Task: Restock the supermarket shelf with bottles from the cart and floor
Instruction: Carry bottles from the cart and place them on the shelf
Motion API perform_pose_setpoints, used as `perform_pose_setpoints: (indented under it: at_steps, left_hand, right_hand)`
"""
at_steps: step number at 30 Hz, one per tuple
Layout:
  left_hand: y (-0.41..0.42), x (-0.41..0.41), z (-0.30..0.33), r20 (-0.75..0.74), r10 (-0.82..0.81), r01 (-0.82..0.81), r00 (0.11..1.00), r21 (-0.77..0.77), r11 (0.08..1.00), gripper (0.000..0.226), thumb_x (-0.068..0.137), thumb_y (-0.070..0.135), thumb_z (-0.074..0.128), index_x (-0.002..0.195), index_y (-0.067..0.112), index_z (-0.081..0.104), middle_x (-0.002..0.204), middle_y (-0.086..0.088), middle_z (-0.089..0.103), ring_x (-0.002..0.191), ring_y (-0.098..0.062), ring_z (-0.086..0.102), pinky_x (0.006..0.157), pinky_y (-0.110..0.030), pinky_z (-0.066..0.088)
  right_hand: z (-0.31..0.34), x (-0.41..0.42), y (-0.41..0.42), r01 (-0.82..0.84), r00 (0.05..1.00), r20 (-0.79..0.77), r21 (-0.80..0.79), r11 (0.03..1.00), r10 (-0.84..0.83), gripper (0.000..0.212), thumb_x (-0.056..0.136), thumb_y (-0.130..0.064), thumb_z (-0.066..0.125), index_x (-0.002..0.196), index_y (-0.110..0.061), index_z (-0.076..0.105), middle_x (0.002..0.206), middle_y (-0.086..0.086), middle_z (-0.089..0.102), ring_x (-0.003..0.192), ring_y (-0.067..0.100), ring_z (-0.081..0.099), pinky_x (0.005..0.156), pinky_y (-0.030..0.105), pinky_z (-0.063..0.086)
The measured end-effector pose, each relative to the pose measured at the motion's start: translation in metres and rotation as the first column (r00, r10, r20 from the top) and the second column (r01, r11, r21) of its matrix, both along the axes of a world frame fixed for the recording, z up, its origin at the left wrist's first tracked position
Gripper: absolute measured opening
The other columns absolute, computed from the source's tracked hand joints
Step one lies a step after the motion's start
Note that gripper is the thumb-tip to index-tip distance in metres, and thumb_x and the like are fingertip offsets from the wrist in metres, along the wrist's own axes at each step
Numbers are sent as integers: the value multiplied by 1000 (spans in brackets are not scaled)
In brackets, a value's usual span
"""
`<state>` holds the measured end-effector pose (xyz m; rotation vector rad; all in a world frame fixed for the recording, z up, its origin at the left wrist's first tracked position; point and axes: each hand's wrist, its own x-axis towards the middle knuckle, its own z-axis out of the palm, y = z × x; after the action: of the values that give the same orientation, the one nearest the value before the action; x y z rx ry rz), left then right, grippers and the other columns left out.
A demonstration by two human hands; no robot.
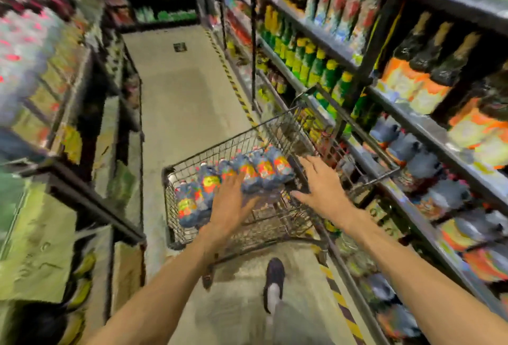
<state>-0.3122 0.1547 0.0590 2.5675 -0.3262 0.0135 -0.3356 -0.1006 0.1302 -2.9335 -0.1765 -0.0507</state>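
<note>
Bottles with blue bodies and orange-yellow labels point(236, 177) lie packed in rows inside the grey wire shopping cart point(189, 234) at lower centre of the frame. Your left hand point(231, 204) reaches over them with fingers straight and spread, seemingly touching the pack, though blur hides contact. Your right hand point(320, 188) hovers flat and spread above the cart's right side, beside the dark metal shelf point(412, 207) at right.
</note>
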Motion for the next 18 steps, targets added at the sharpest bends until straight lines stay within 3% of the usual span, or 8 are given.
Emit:
perform_pose_setpoints:
  at_steps: [5, 7, 10, 14, 16, 18]
  left_hand:
    - [45, 39, -27, -128, 195, -192, 972, 33, 981, 67, 86, 53, 68, 140, 20, 47, 132, -6, 59, 119, -29, 55, 96, -50, 47]
    - [58, 58, -40, -198, 254, -246, 947, 66, 967, 72, 85, 61, 66, 142, 23, 45, 135, -4, 58, 122, -27, 56, 97, -48, 48]
    - [68, 85, -52, -288, 333, -321, 898, 89, 943, 75, 86, 57, 70, 146, 20, 45, 144, -11, 54, 131, -36, 51, 100, -48, 47]
    - [77, 114, -75, -371, 425, -433, 826, 66, 899, 81, 81, 62, 68, 146, 19, 46, 131, -13, 63, 118, -36, 61, 87, -42, 53]
    - [78, 125, -89, -420, 448, -474, 789, 47, 879, 85, 86, 56, 72, 151, 13, 39, 139, -18, 57, 122, -38, 58, 93, -45, 51]
    - [83, 135, -105, -495, 464, -492, 735, 83, 867, 91, 87, 64, 65, 156, 17, 29, 147, -16, 52, 126, -36, 56, 99, -47, 51]
  right_hand:
    - [-33, 86, 35, -159, 985, -51, 100, 982, 164, 98, 79, -50, 82, 155, -11, 33, 150, 16, 44, 139, 38, 42, 112, 52, 40]
    - [-49, 119, 46, -205, 971, -103, 100, 974, 216, 101, 80, -51, 81, 157, -10, 31, 155, 17, 41, 144, 38, 38, 117, 51, 35]
    - [-69, 167, 58, -251, 951, -161, 93, 964, 263, 103, 76, -50, 85, 155, -5, 37, 157, 21, 41, 144, 41, 41, 114, 52, 37]
    - [-98, 224, 67, -332, 907, -221, 146, 932, 358, 100, 94, -54, 65, 163, -24, -1, 170, 4, 8, 159, 31, 3, 125, 48, 14]
    - [-115, 244, 67, -315, 897, -274, 152, 937, 346, 103, 91, -56, 66, 164, -28, -2, 170, 4, 11, 158, 31, 10, 124, 50, 21]
    - [-132, 257, 69, -287, 887, -325, 169, 943, 328, 102, 87, -57, 66, 163, -28, 5, 167, 7, 23, 153, 32, 25, 117, 51, 33]
